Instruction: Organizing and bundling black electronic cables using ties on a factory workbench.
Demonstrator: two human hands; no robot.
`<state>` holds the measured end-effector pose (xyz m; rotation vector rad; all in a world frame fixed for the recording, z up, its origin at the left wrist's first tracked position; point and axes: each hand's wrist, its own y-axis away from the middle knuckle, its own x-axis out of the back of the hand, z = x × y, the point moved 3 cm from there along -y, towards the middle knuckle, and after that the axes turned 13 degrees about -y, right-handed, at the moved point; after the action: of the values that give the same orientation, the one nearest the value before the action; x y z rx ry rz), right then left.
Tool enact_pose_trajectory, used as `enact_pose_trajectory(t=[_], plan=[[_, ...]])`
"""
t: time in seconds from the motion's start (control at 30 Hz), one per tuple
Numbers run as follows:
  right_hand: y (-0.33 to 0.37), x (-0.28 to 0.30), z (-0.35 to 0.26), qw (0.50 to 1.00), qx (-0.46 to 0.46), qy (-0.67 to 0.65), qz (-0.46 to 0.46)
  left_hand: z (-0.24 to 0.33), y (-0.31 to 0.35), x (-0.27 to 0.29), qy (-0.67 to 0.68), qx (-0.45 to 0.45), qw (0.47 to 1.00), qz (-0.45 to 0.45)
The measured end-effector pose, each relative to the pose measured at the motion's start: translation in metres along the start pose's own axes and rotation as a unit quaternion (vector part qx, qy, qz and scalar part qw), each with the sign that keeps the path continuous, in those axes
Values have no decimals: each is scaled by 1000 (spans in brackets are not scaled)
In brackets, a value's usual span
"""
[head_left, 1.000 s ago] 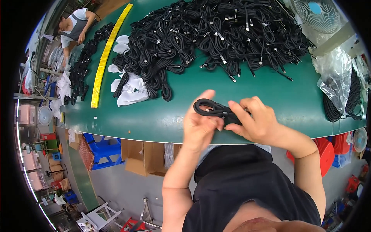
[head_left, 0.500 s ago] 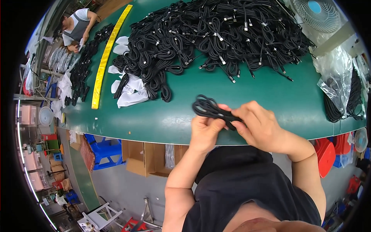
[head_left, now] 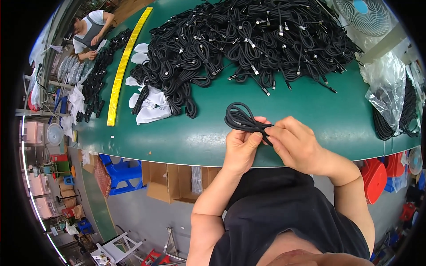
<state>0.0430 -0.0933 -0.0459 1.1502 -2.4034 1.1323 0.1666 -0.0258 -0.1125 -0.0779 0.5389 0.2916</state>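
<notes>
A coiled black cable (head_left: 241, 116) is held above the near edge of the green table (head_left: 195, 135). My left hand (head_left: 242, 148) closes round the middle of the bundle from below, its thumb on top. The fingers of my right hand (head_left: 290, 144) pinch the bundle's right end. The loops stick out past my left hand, toward the far left. My fingers hide part of the right end. Beyond my hands spreads a large heap of similar coiled black cables (head_left: 248, 42), many with metal plugs showing.
A yellow strip (head_left: 128, 66) runs along the table's left part, with white bags (head_left: 153, 108) beside the heap. Another person (head_left: 91, 33) handles cables at the far left. A clear plastic bag (head_left: 388, 88) and a fan (head_left: 364, 15) stand right. Open cardboard boxes (head_left: 157, 184) are under the edge.
The coil's loops have tipped up slightly and spread, and my left hand has shifted a little to the right. My right fingers have moved in closer to the bundle's middle.
</notes>
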Motion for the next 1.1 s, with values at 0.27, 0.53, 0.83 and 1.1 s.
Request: enact_pose_trajectory(t=[0.27,0.53,0.83,1.1], plan=[[7,-1,34,825,-389,-408,-32,9,-3,1,-16,-33,999,-32],[0,5,28,1000,-10,-22,20,17,-3,23,-107,29,994,8],[21,-18,48,645,-482,-592,-31,31,6,24,-497,-209,823,179],[-23,-6,90,973,-172,154,-9,61,-18,80,-125,-44,946,297]])
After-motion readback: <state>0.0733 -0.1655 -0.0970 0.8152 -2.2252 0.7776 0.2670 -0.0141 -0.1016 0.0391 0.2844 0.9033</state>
